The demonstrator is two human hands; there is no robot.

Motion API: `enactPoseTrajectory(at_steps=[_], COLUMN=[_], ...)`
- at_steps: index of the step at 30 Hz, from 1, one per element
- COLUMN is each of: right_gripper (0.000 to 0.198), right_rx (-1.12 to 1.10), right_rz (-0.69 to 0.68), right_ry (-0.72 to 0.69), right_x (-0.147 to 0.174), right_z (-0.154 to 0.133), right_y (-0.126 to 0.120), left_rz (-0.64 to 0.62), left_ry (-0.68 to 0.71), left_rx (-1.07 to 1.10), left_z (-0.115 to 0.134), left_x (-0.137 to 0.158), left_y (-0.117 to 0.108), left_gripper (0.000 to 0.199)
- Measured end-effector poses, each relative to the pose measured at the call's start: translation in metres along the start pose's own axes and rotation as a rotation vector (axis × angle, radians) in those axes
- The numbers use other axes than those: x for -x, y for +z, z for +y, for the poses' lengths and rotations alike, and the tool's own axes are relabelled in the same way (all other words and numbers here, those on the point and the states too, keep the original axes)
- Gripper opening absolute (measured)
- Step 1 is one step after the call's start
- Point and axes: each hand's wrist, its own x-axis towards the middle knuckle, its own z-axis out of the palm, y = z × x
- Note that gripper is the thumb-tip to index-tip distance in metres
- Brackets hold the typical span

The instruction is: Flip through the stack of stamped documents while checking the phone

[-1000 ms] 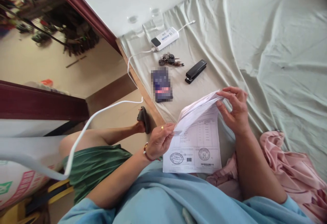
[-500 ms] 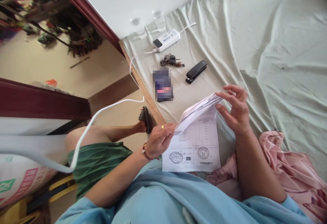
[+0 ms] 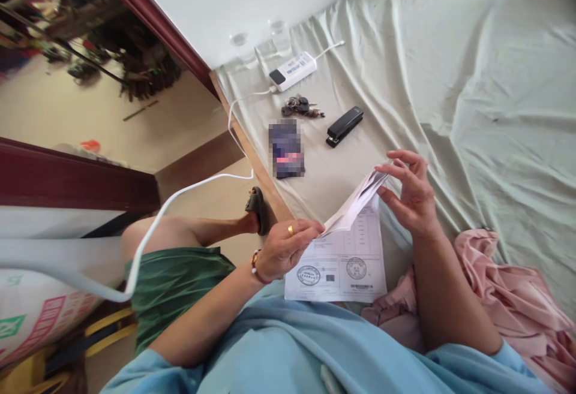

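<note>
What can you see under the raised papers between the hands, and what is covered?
A printed sheet shows beneath, with an oval stamp and a round stamp. The raised papers and left hand hide its upper left; print there cannot be seen.

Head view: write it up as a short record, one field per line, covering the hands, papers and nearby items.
Left hand: pinches the left end of the upper sheets
Right hand: holds their right end
Stamped sheet: beneath the upper sheets, two dark stamps visible
Black stapler: on the pale cloth
Keys: between a white power bank and a pixelated item too blurred to identify
</note>
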Motion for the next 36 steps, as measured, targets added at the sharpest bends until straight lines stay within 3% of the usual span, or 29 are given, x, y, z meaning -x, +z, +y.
enactPoseTrajectory(at_steps=[9,15,21,27,36], right_gripper=[0.041,0.021,0.007,0.015,0.011], right_rx=[0.063,0.104,0.191,0.197,0.182], right_rz=[0.005,0.101,0.074,0.113,0.153], right_ry=[-0.003,-0.004,0.028,0.065,0.035], right_x=[-0.001,-0.001,-0.004,-0.005,-0.004], right_z=[-0.001,0.002,0.002,0.005,0.007], right_y=[0.001,0.001,0.000,0.002,0.002], left_rz=[0.077,0.126,0.158,0.110,0.087], left_ry=[-0.049,-0.106,-0.195,-0.360,-0.376], left_rx=[-0.024,-0.073,-0.087,-0.094,-0.122], left_z=[0.000,-0.005,-0.011,-0.012,-0.010], left_x=[-0.002,0.001,0.005,0.011,0.012], left_y=[-0.003,-0.002,0.002,0.001,0.003], left_gripper=[0.025,0.026,0.022,0.020,0.023])
